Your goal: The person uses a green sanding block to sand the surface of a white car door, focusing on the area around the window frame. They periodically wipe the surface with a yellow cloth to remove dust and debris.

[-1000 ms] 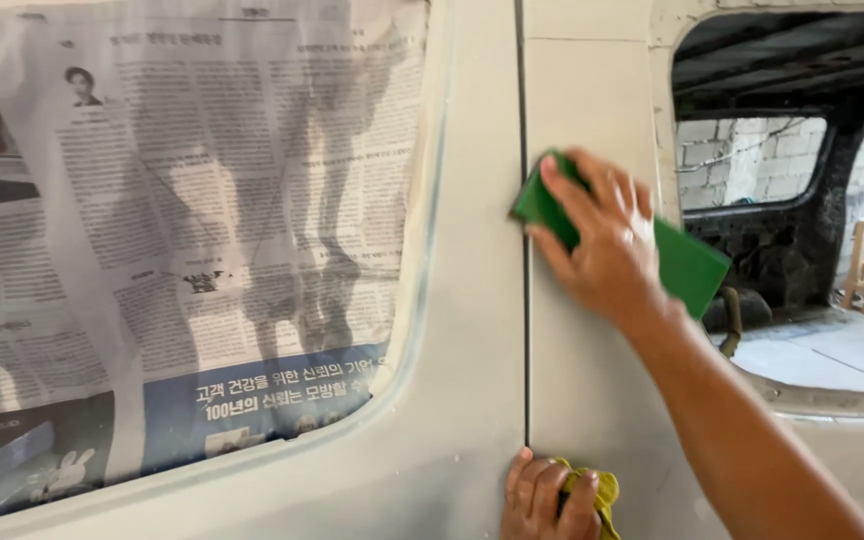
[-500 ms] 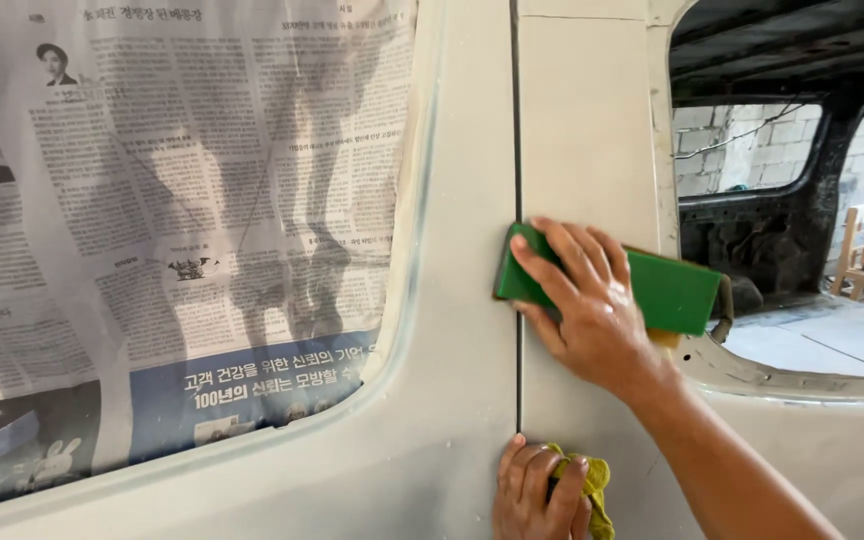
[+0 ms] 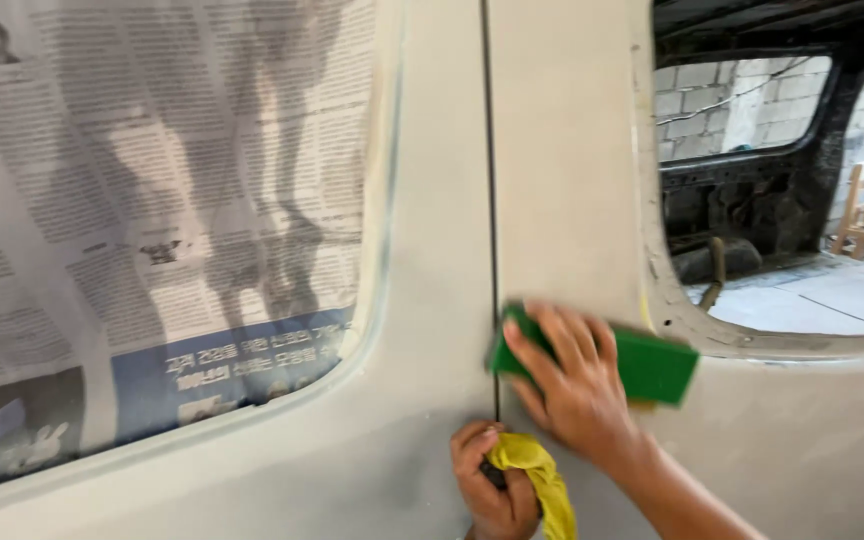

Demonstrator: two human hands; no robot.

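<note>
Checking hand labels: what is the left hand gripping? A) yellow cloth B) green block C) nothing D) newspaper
A: the left hand is closed around a yellow cloth low on the panel, while the right hand presses the green block flat.

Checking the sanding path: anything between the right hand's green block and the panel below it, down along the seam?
Yes. The left hand, gripping a crumpled yellow cloth, sits on the seam just below the right hand and its flat green rectangular sanding block. The primed grey body panel to the right looks bare.
</note>
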